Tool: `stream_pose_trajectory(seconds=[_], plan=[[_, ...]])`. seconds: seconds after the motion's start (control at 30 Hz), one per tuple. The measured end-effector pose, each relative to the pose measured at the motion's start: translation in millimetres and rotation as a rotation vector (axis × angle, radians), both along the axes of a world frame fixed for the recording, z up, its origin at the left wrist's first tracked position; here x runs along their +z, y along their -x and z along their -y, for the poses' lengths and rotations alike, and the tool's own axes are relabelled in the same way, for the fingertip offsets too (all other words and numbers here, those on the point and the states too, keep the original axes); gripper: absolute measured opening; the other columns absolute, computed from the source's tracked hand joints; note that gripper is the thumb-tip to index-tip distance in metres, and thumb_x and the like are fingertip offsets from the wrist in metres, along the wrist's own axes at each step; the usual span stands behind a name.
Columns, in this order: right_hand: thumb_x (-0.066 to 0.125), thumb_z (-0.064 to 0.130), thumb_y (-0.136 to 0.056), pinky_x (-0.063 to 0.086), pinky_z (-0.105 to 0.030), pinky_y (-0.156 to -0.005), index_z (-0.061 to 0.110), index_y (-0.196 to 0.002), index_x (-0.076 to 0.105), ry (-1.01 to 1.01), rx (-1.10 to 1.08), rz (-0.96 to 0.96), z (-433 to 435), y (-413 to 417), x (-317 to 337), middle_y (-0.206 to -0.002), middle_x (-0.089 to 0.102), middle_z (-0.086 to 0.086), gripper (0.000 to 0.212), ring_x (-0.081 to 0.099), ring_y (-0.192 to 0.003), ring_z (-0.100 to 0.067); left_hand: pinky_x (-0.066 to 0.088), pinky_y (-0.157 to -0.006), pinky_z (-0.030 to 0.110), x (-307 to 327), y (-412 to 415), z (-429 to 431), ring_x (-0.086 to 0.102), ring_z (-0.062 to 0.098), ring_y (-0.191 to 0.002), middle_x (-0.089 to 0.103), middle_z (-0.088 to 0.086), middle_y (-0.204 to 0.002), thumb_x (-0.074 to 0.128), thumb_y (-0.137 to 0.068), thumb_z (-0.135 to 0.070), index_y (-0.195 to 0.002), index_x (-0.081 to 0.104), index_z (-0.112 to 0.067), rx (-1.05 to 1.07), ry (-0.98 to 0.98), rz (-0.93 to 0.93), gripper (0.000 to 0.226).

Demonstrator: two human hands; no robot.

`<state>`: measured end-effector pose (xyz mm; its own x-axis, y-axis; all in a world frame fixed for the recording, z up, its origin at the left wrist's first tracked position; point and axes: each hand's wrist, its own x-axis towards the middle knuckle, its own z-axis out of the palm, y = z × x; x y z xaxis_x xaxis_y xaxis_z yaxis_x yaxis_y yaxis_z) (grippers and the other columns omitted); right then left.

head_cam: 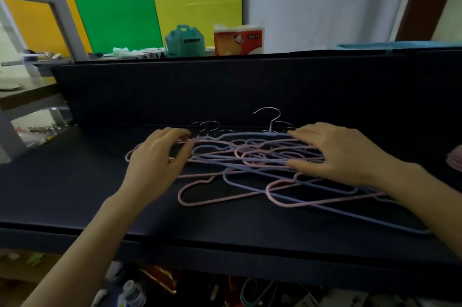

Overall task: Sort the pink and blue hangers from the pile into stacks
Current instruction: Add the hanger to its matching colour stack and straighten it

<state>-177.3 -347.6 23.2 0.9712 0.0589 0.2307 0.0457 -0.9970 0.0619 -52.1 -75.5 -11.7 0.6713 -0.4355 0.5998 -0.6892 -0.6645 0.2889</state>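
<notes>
Both hands are lying on top of the pile [250, 164], well apart from each other. The left hand [157, 159] is resting on the left ends of the hangers with its fingers loosely bent. The right hand [345, 154] is pressing on the right part with its fingers spread and almost straight. Neither hand is closing around a hanger, and nothing is being lifted.

The pile is lying in the middle of the dark counter [75, 194], near its back wall, with the frames crossing one another. I am judging that the sorting is only starting: no separate stack is showing on the counter, and the hands are feeling for a first hanger. The next move is calling for one frame to be chosen from the top and pulled out slowly while the other hand is holding the rest down, because the hooks may be catching in the loops.

I am counting at least four pink hangers [268, 190] and at least four blue hangers [271, 134], but the tangle is making an exact number uncertain. One metal hook [268, 116] is standing up clearly, and a few more are showing at the back.

At the right edge something pink [455, 160] is lying, cut off by the frame; I cannot tell what it is.
</notes>
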Motion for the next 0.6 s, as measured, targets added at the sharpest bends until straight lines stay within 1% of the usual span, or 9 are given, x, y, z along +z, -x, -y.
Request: stream_pose_trajectory(seconds=[0.1,0.17,0.2,0.27,0.33,0.4,0.5,0.53,0.6], plan=[[0.023,0.074,-0.071,0.036,-0.025,-0.097,0.03,-0.145,0.031,-0.04,-0.071,0.043,3,9,3,-0.146,0.037,0.012,0.086,0.036,-0.13,-0.007,0.04,-0.077,0.023,2,-9,0,0.052,0.007,-0.095,0.057,-0.007,-0.108,0.048,-0.092,-0.03,-0.123,0.053,-0.017,-0.055,0.006,-0.021,0.035],[0.02,0.082,-0.073,0.034,-0.023,-0.094,0.03,-0.144,0.032,-0.053,-0.122,0.082,9,15,3,-0.146,0.039,0.011,0.089,0.037,-0.13,-0.009,0.039,-0.078,0.022,3,-12,3,0.05,0.005,-0.095,0.056,-0.007,-0.111,0.048,-0.092,-0.029,-0.126,0.05,-0.017,-0.097,0.014,-0.037,0.036],[0.018,0.087,-0.072,0.033,-0.022,-0.092,0.03,-0.143,0.034,-0.061,-0.145,0.1,13,20,3,-0.145,0.041,0.01,0.092,0.038,-0.129,-0.009,0.039,-0.078,0.022,4,-13,7,0.051,0.006,-0.096,0.056,-0.006,-0.112,0.048,-0.092,-0.03,-0.126,0.05,-0.016,-0.12,0.002,-0.045,0.037],[0.014,0.083,-0.066,0.033,-0.024,-0.092,0.028,-0.141,0.039,-0.101,-0.19,0.138,22,31,3,-0.142,0.045,0.007,0.096,0.041,-0.127,-0.011,0.041,-0.081,0.024,5,-15,17,0.053,0.012,-0.102,0.058,-0.002,-0.115,0.048,-0.092,-0.033,-0.124,0.052,-0.016,-0.168,-0.062,-0.051,0.037],[0.015,0.08,-0.064,0.033,-0.024,-0.092,0.025,-0.139,0.043,-0.144,-0.233,0.18,29,44,6,-0.139,0.049,0.004,0.097,0.044,-0.124,-0.013,0.04,-0.086,0.025,6,-15,34,0.051,0.014,-0.111,0.056,-0.001,-0.12,0.048,-0.091,-0.039,-0.125,0.052,-0.016,-0.215,-0.143,-0.042,0.042],[0.019,0.079,-0.065,0.032,-0.023,-0.089,0.023,-0.138,0.045,-0.17,-0.282,0.208,34,58,7,-0.136,0.051,0.004,0.095,0.047,-0.12,-0.014,0.04,-0.09,0.027,6,-12,56,0.048,0.015,-0.115,0.055,-0.001,-0.124,0.048,-0.089,-0.047,-0.127,0.052,-0.016,-0.279,-0.207,-0.03,0.05],[0.028,0.079,-0.068,0.034,-0.024,-0.084,0.025,-0.136,0.047,-0.197,-0.354,0.237,43,80,6,-0.132,0.054,0.007,0.089,0.049,-0.108,-0.007,0.04,-0.093,0.03,7,-7,90,0.045,0.017,-0.117,0.052,0.001,-0.128,0.048,-0.083,-0.06,-0.13,0.048,-0.014,-0.349,-0.329,-0.046,0.066],[0.028,0.08,-0.069,0.036,-0.025,-0.082,0.025,-0.135,0.049,-0.197,-0.375,0.247,45,87,5,-0.131,0.055,0.007,0.088,0.05,-0.106,-0.007,0.04,-0.094,0.032,7,-6,100,0.045,0.018,-0.117,0.051,0.002,-0.128,0.048,-0.081,-0.063,-0.131,0.047,-0.014,-0.355,-0.378,-0.057,0.07],[0.028,0.08,-0.073,0.041,-0.029,-0.082,0.024,-0.132,0.052,-0.217,-0.421,0.264,50,101,2,-0.128,0.057,0.007,0.085,0.054,-0.108,-0.011,0.043,-0.091,0.035,9,-5,118,0.046,0.02,-0.114,0.051,0.003,-0.126,0.047,-0.078,-0.069,-0.128,0.048,-0.013,-0.354,-0.461,-0.096,0.075]])
